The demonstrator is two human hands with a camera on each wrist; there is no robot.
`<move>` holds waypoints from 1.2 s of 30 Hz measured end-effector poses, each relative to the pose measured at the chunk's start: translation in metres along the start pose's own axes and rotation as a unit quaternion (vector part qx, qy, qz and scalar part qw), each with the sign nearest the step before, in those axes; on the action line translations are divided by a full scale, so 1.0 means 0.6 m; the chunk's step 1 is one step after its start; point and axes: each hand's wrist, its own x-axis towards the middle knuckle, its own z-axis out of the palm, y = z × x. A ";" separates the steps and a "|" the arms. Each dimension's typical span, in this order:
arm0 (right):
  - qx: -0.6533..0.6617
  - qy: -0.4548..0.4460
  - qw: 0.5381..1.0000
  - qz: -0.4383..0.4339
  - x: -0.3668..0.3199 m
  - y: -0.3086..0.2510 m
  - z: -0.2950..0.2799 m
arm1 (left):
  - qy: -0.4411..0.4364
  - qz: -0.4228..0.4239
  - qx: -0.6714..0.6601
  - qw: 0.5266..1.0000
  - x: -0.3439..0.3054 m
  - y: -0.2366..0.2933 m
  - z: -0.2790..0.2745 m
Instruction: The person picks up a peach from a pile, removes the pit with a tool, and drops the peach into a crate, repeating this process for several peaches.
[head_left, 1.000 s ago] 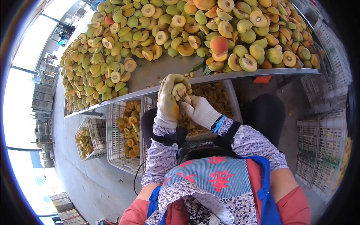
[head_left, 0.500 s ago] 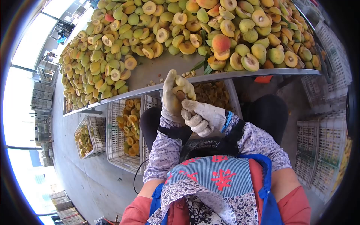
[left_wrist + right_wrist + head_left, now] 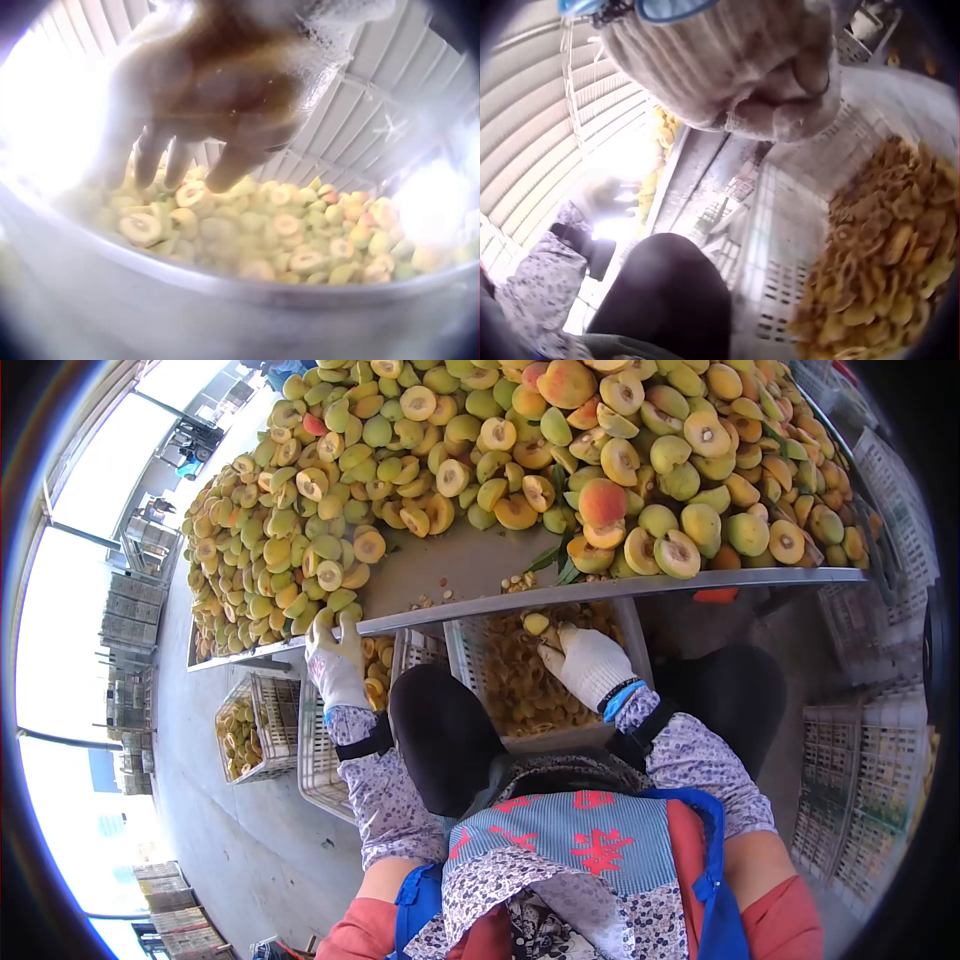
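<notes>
My gloved left hand [image 3: 337, 660] reaches over the table's near rim at the left, fingers stretched toward the peach halves [image 3: 290, 575]. Seen from the left wrist, its fingers spread loosely above the pile, the stained palm showing. Over the crate [image 3: 461, 672] of pitted halves between the knees, my gloved right hand [image 3: 590, 665] has bent fingers with a yellow peach half [image 3: 537, 623] at their tips. The right wrist view shows that glove's fingers [image 3: 780, 120] curled, with the fruit hidden; I cannot tell whether a tool is in them too.
A metal rim [image 3: 600, 593] edges the fruit-covered table. Small pits [image 3: 420, 601] lie near it on bare metal. More crates of fruit stand on the floor at left, including a white one [image 3: 283, 705]. Stacked crates [image 3: 855, 770] stand at right. Both knees flank the middle crate.
The hands were together over the rim, working on a peach half. They have parted: the left moved left to the pile, the right moved right over the crate. The view has shifted slightly.
</notes>
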 end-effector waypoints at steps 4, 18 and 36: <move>0.008 0.060 0.998 -0.026 0.004 0.000 0.004 | -0.084 0.049 -0.143 0.985 0.045 0.111 0.025; 0.004 -0.015 0.993 -0.117 0.003 -0.023 0.000 | -0.415 0.160 0.068 0.893 0.196 0.231 0.205; 0.162 0.194 0.962 -0.102 0.034 -0.070 -0.002 | -0.388 0.169 -0.070 0.903 0.090 0.240 0.161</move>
